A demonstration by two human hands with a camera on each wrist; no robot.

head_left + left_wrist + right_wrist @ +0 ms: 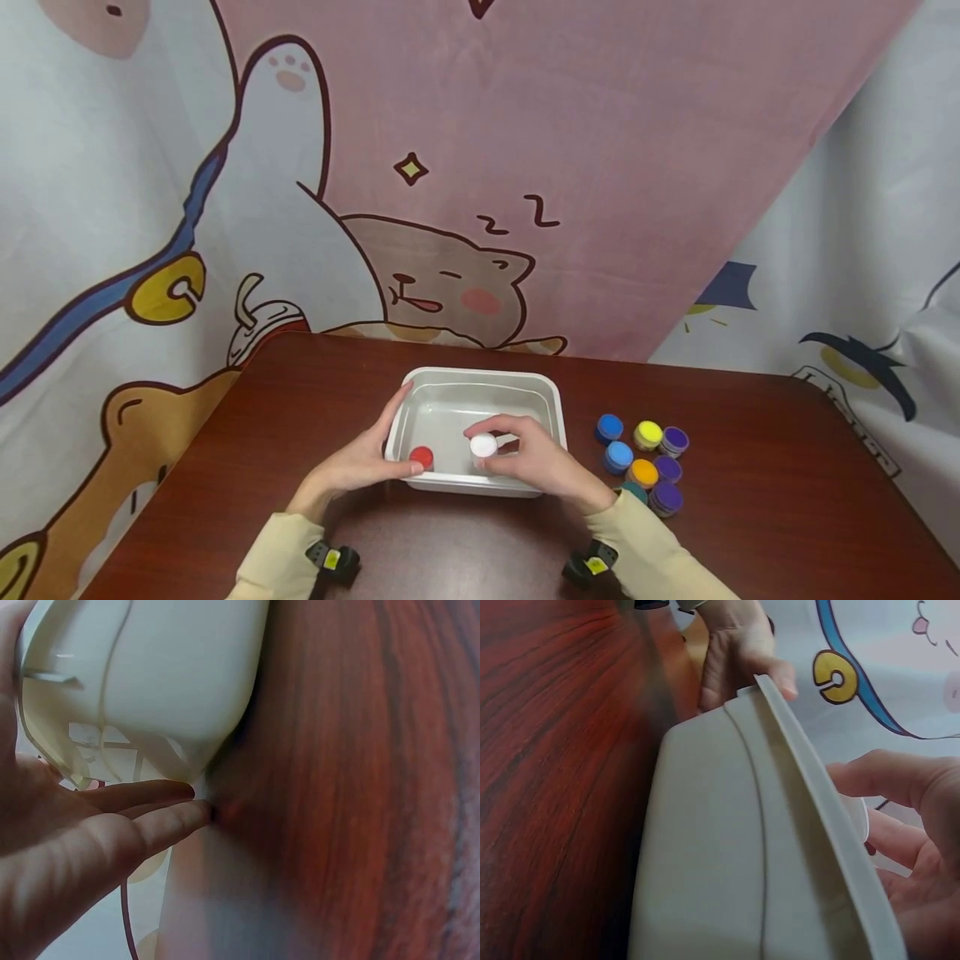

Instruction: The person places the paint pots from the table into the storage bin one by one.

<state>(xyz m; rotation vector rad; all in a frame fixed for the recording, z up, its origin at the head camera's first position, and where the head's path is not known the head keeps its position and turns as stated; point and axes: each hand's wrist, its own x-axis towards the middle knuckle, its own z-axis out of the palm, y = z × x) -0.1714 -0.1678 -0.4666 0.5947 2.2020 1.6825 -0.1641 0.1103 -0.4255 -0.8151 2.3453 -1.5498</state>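
Fingers (491, 432) of right hand (536, 462) pinching white-lidded jar (483, 447) just inside near rim of white tray (551, 392), red-lidded jar (422, 457) just left; left hand (360, 462) flat against tray's left wall.

Even, soft indoor light fills the head view, bright enough to read every colour. The wooden table (750, 467) carries a broad pale sheen near its front edge, and the white tray (551, 392) throws only a faint shadow. Straight lines bow toward the corners, a wide-lens stretch. In the left wrist view the left hand (67, 855) sits very close and soft, its palm in shade; the table blurs to streaks with a washed-out glare patch below. The right wrist view is soft too, the tray wall dull grey, the right hand (922, 847) warmly lit.
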